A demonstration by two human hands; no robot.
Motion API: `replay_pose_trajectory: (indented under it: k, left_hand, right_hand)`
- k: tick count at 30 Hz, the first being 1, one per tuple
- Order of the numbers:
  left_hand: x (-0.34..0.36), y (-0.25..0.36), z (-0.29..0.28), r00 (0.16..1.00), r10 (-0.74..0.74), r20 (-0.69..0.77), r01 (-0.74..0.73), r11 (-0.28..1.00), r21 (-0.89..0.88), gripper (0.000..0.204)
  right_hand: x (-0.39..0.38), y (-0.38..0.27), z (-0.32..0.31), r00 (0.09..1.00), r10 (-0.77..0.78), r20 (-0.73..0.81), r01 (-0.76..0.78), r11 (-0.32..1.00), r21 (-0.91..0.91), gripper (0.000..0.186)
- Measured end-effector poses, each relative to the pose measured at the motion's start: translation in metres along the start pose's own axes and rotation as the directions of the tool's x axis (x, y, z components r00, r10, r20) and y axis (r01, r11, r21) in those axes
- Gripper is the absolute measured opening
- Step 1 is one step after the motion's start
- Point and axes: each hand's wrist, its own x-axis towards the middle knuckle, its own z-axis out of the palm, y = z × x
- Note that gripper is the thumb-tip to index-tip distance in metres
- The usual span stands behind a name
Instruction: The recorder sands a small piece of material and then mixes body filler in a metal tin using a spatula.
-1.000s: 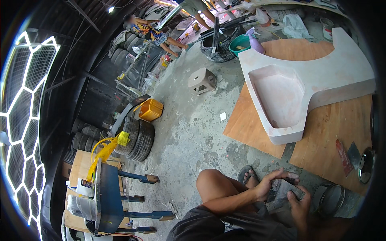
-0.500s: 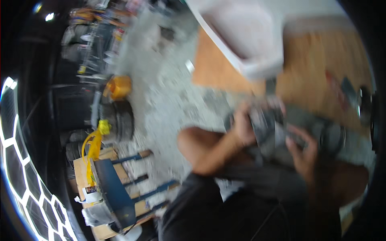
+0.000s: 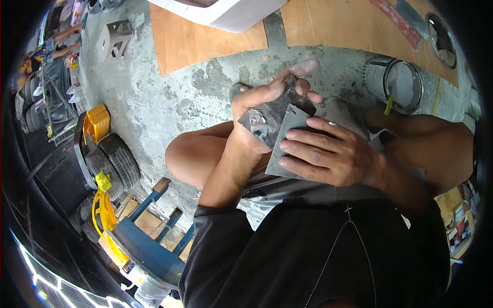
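Observation:
My left hand [image 3: 256, 98] grips a dark, worn plate [image 3: 300, 97] from beneath, its fingertips curling over the far edge. A dab of pinkish-grey, putty-like paste [image 3: 258, 120] lies on a dark corner beside the palm; whether that corner belongs to the same plate, I cannot tell. In my right hand [image 3: 334, 154] is a thin, flat grey spreader [image 3: 288, 128], roughly rectangular. Four fingers press along its upper face, with the thumb hidden below. The spreader overlaps the dark plate. Both hands are above my lap, between my bent knees.
A white moulded panel [image 3: 241, 15] stands ahead over brown boards [image 3: 205, 43] on the stained concrete floor. To the right are an open metal can [image 3: 382, 77] and a round tin [image 3: 440, 38]. Tyres [image 3: 119, 156], a blue metal frame [image 3: 146, 249] and a grey stool [image 3: 114, 38] stand left.
The head view has swung, so the white panel sits higher and the hands show sharply. My right hand's fingers now lie flat across the spreader; both hands still hold their pieces.

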Motion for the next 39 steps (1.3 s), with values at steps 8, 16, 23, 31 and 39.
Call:
replay_pose_trajectory:
  k: [8,16,23,31,39]
  left_hand:
    - [-0.008,-0.018,0.006,0.991,-0.063,-0.117,0.054,0.995,-0.083,0.027]
    - [-0.009,-0.032,-0.016,1.000,0.016,-0.009,-0.017,0.998,-0.054,0.027]
    - [-0.015,-0.006,0.013,0.996,0.048,-0.080,-0.011,0.912,0.409,0.031]
    - [-0.014,-0.012,0.013,0.984,-0.151,0.094,0.161,0.981,-0.105,0.065]
    - [-0.011,0.005,0.024,0.990,-0.139,-0.013,0.136,0.936,0.324,0.068]
  right_hand:
    - [-0.007,0.003,0.011,1.000,-0.011,-0.019,0.011,0.999,0.034,0.029]
    - [0.019,0.004,0.025,0.975,0.058,-0.217,-0.015,0.981,0.195,0.022]
    - [0.027,0.008,0.004,0.991,-0.007,-0.136,0.028,0.987,0.157,0.025]
    - [0.011,0.022,-0.017,0.991,-0.124,0.049,0.125,0.992,-0.026,0.027]
    - [0.013,0.024,-0.023,0.997,-0.081,0.013,0.082,0.990,-0.118,0.027]
